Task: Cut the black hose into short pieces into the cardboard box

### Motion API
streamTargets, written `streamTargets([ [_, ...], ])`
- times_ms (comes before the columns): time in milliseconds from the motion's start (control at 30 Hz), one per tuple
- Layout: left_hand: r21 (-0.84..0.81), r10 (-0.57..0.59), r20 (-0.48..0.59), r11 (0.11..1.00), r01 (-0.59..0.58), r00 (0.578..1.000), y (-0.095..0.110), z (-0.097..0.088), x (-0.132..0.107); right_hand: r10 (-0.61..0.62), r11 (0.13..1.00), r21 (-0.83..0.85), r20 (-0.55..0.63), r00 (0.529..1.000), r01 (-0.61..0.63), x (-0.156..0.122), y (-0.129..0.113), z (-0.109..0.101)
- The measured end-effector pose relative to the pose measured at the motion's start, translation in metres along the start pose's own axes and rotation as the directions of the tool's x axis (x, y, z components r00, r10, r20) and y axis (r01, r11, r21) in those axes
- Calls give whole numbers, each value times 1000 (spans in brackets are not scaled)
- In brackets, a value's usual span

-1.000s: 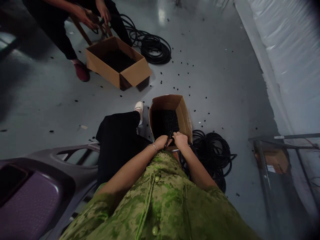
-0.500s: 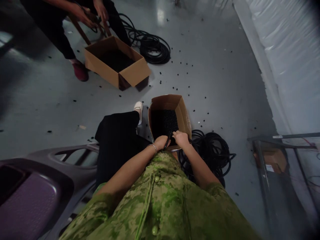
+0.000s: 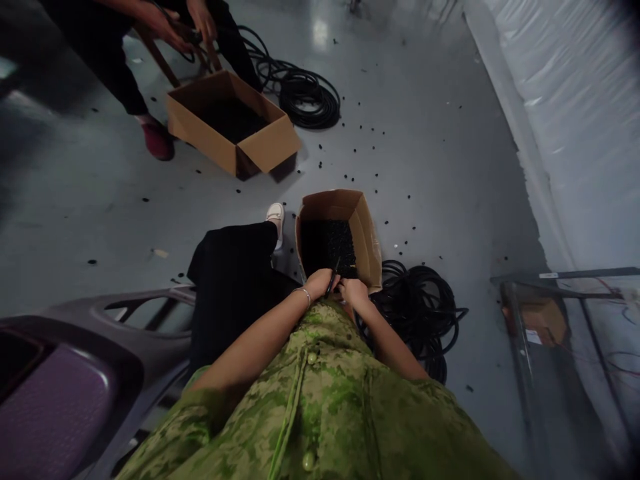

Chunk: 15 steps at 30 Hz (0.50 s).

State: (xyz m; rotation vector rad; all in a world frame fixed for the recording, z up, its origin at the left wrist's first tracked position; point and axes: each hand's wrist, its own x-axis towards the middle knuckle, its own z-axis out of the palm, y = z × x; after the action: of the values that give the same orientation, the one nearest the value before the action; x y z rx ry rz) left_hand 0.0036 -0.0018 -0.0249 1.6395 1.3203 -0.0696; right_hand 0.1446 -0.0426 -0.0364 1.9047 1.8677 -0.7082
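Observation:
Over the near edge of a cardboard box (image 3: 369,233) my two hands work close together. My left hand (image 3: 319,283), with a bracelet at its wrist, is closed on dark-handled scissors (image 3: 331,283), whose thin blades point away from me over the box. Beside it my right hand (image 3: 354,292) is closed, its fingertips almost at the scissors; what they pinch is hidden. Many small black pieces (image 3: 340,241) lie in the box. A tangled black hose (image 3: 420,300) is heaped on the floor to the right of my right forearm.
Across from me sits a person, whose hands (image 3: 187,30) hold something dark above another cardboard box (image 3: 270,143). A coiled black hose (image 3: 313,100) lies beside that box. Small black bits dot the grey floor (image 3: 430,153). A purple-grey chair (image 3: 60,407) is at left, a metal frame (image 3: 525,333) at right.
My right hand has come down and nearer to me, off the blade area. The scissors' blades now show beyond my left hand, which has barely shifted.

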Motion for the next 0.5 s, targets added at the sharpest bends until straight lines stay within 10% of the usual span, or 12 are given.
streamTargets([
  [167, -253, -29, 7, 967, 30, 1000, -2, 4, 1, 59, 901, 433, -95, 994, -12, 8, 23, 21],
  [367, -291, -5, -61, 957, -13, 998, 1, 2, 1, 147, 300, 954, -60, 987, 14, 13, 41, 11],
  [500, -274, 36, -54, 961, -49, 998, 0, 2, 0, 113, 191, 972, -159, 981, 135, 8, 48, -7],
])
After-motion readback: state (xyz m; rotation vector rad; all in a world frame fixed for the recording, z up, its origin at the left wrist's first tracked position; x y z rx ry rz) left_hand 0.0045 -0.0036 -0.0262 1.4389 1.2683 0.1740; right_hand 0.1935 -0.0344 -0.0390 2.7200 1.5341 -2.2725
